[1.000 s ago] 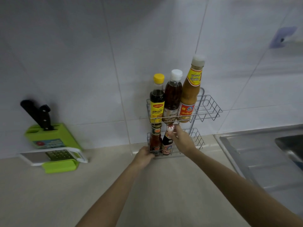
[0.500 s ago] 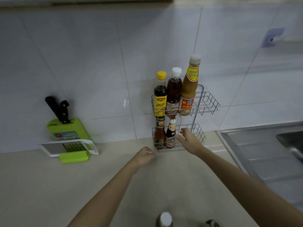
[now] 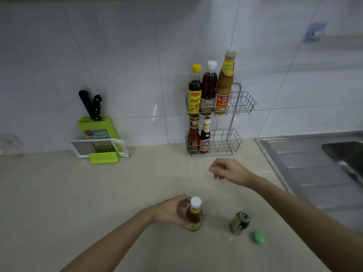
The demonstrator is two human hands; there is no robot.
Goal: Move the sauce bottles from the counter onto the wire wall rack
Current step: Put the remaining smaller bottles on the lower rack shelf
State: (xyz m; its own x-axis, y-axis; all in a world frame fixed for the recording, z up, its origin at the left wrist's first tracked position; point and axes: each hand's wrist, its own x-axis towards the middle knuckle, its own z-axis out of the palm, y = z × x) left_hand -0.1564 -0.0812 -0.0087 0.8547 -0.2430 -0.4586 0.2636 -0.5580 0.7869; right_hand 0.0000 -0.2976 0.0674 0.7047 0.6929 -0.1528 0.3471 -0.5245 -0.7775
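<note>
A two-tier wire rack point(image 3: 243, 104) hangs on the tiled wall. Its upper tier holds three tall bottles: a yellow-capped dark one point(image 3: 194, 91), a white-capped brown one point(image 3: 208, 89) and a tan one point(image 3: 224, 85). Two small bottles, one red point(image 3: 193, 137) and one dark point(image 3: 204, 137), stand in the lower tier. On the counter near me stands a white-capped orange sauce bottle point(image 3: 194, 213), with my left hand point(image 3: 170, 212) wrapped around its left side. My right hand point(image 3: 228, 170) hovers over the counter below the rack, fingers loosely curled and holding nothing.
A dark green jar point(image 3: 240, 222) and a small green lid point(image 3: 259, 237) lie right of the orange bottle. At the back left sit a green knife block point(image 3: 98, 127) and a grater point(image 3: 102, 148). A steel sink point(image 3: 314, 163) borders the counter on the right.
Both hands have pulled back from the lower rack tier toward me. My left hand has dropped to the orange bottle and closed around it. The view has tilted down, revealing the jar and lid.
</note>
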